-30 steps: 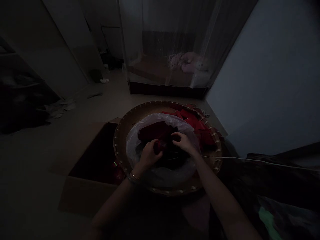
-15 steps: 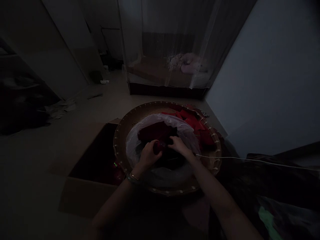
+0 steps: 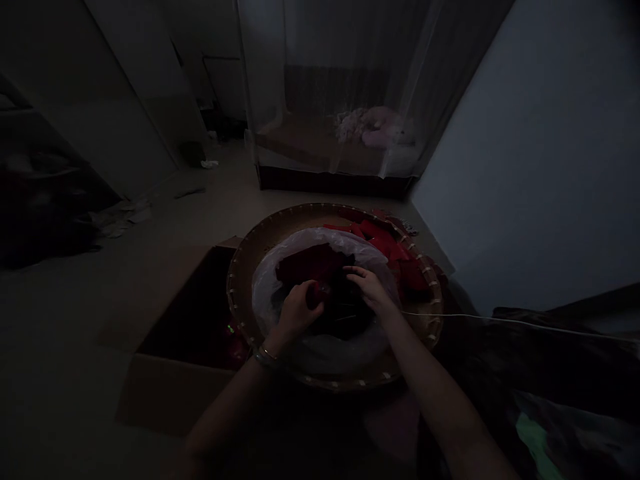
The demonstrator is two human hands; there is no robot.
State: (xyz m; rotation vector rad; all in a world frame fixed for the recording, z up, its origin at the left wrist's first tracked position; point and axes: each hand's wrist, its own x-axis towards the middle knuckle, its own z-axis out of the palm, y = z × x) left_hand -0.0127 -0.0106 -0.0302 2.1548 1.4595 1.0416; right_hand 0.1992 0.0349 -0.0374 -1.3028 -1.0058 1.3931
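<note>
The picture is very dark. My left hand (image 3: 298,309), with bracelets at the wrist, is closed around a small dark red object (image 3: 321,291) whose kind I cannot make out. To its right, my right hand (image 3: 371,289) hovers over dark contents with its fingers stretched out and apart; nothing shows in it. Both hands are above a pale plastic bag (image 3: 270,267) spread open inside a round woven bamboo tray (image 3: 231,283). A dark red piece (image 3: 305,263) lies in the bag just beyond my hands. Thin light lines show among the dark contents below them.
Bright red pieces (image 3: 383,237) lie along the tray's right side. An open cardboard box (image 3: 170,390) with shiny red items stands at left. A white cord (image 3: 465,315) runs off to the right. Beyond are a netted bed (image 3: 310,143) and a pale wall (image 3: 540,153).
My right hand has moved a little to the right, away from the dark red object, and its fingers have spread. My left hand stays nearly in place, still holding the object.
</note>
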